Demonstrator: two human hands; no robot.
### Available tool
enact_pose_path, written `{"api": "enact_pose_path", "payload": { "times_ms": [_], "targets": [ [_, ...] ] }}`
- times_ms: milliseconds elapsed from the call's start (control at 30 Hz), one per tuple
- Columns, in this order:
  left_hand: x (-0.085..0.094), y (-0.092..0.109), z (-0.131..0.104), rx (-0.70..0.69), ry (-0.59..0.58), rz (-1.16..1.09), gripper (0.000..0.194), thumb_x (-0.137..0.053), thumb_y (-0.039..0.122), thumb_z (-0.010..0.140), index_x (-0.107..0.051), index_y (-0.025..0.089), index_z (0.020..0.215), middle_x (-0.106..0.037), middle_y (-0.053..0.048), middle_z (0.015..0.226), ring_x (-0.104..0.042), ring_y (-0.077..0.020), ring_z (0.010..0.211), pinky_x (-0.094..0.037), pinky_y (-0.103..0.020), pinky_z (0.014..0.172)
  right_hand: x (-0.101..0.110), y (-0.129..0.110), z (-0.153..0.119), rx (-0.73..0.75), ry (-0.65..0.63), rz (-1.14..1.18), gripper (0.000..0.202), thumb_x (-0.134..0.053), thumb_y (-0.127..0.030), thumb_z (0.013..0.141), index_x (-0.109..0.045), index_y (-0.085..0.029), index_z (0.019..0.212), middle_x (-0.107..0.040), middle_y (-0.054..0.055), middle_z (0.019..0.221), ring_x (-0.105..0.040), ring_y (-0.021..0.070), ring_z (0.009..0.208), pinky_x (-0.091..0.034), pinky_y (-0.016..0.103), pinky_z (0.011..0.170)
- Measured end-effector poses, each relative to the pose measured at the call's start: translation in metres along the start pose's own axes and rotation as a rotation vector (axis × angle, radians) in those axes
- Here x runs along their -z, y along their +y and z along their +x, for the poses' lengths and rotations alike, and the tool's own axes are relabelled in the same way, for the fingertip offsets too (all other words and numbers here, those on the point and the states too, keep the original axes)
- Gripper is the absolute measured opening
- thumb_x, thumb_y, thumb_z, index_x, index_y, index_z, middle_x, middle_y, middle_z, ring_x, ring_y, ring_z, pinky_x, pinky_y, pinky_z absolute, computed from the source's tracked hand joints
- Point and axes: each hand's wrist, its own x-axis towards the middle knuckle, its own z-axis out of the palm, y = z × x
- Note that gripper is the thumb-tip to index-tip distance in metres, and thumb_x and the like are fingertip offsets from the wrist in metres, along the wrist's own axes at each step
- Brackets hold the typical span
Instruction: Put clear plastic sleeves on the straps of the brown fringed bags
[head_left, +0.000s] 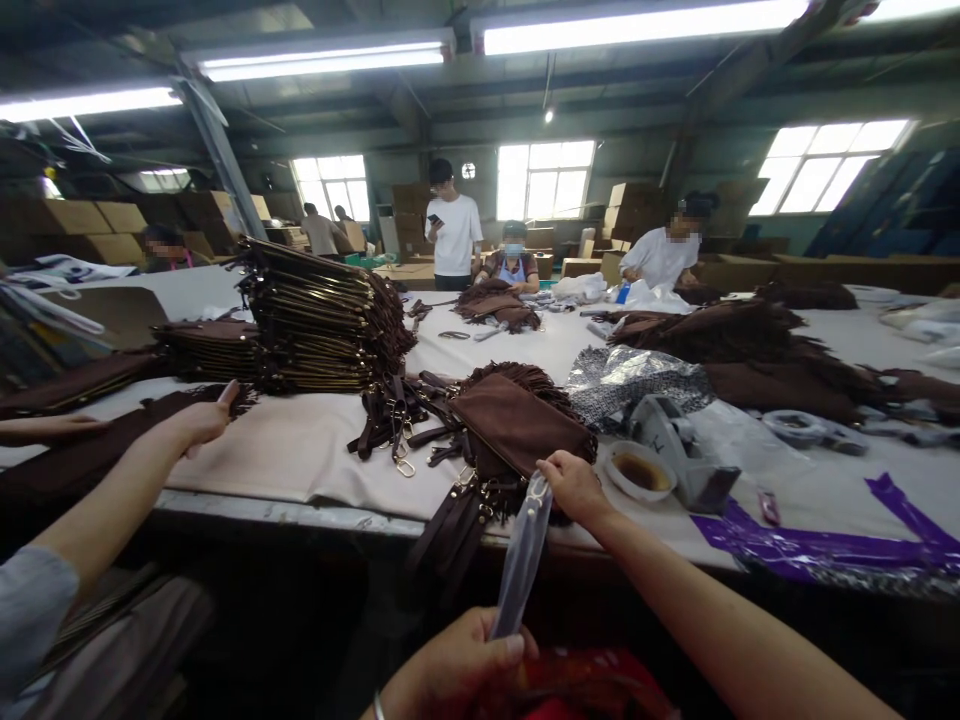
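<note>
My left hand (469, 650), low in the view, is closed on the lower end of a narrow translucent plastic sleeve (521, 560). The sleeve's upper end, where a gold-coloured clasp shows inside, is pinched by my right hand (576, 487). Right behind that hand lies a brown fringed pouch (525, 420) on a pile at the table edge. Dark straps (450, 530) with gold clasps hang over the edge left of the sleeve. More straps with clasps (386, 430) lie on the table beside the pouch.
A tall stack of brown zipped pouches (322, 320) stands at the left, near another person's hand (206, 422). A bowl of brown liquid (640, 470) and a grey tape dispenser (679, 455) sit right of my right hand. Purple tape (795, 545) lies farther right. Several people are around the table.
</note>
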Motion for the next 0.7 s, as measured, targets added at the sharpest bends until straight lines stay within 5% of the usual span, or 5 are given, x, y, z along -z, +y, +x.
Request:
{"api": "enact_pose_path", "payload": {
  "times_ms": [67, 167, 300, 500, 700],
  "targets": [
    [0.003, 0.014, 0.005, -0.036, -0.071, -0.008, 0.056, -0.07, 0.058, 0.072, -0.067, 0.008, 0.097, -0.06, -0.005, 0.06, -0.054, -0.012, 0.048, -0.039, -0.021, 0.046, -0.001, -0.002, -0.002, 0.007, -0.007, -0.009, 0.026, -0.051, -0.037, 0.088, -0.059, -0.02, 0.07, -0.063, 0.0, 0.055, -0.059, 0.0143, 0.048, -0.037, 0.024, 0.052],
    [-0.002, 0.047, 0.028, -0.059, 0.011, -0.112, 0.057, -0.062, 0.062, 0.077, -0.062, 0.012, 0.105, -0.068, -0.011, 0.081, -0.065, -0.02, 0.067, -0.051, -0.03, 0.059, -0.003, -0.004, -0.005, 0.041, -0.014, -0.045, 0.028, -0.05, -0.038, 0.09, -0.059, -0.02, 0.071, -0.065, 0.001, 0.058, -0.059, 0.0146, 0.05, -0.037, 0.025, 0.053],
    [-0.018, 0.079, 0.066, -0.071, 0.155, -0.158, 0.04, -0.064, 0.049, 0.081, -0.057, 0.014, 0.097, -0.063, -0.006, 0.079, -0.058, -0.0113, 0.057, -0.049, -0.024, 0.053, -0.002, -0.005, -0.009, 0.103, 0.005, -0.135, 0.029, -0.049, -0.037, 0.091, -0.059, -0.02, 0.07, -0.068, 0.006, 0.067, -0.063, 0.0185, 0.066, -0.034, 0.026, 0.059],
    [-0.03, 0.065, 0.089, -0.06, 0.248, -0.095, 0.018, -0.054, 0.035, 0.085, -0.049, 0.018, 0.089, -0.045, 0.006, 0.066, -0.029, -0.0016, 0.04, -0.019, -0.014, 0.039, -0.003, 0.005, -0.008, 0.14, -0.026, -0.408, 0.037, -0.05, -0.047, 0.091, -0.06, -0.02, 0.067, -0.069, 0.006, 0.067, -0.063, 0.0196, 0.065, -0.027, 0.028, 0.056],
    [-0.028, 0.061, 0.08, -0.059, 0.338, 0.018, 0.027, -0.047, 0.046, 0.085, -0.049, 0.019, 0.091, -0.042, 0.007, 0.064, -0.026, -0.0032, 0.04, -0.018, -0.018, 0.04, 0.014, 0.011, -0.012, 0.207, 0.027, -0.328, 0.032, -0.047, -0.045, 0.094, -0.064, -0.019, 0.085, -0.069, 0.006, 0.074, -0.064, 0.02, 0.072, -0.037, 0.029, 0.062]
  ]
}}
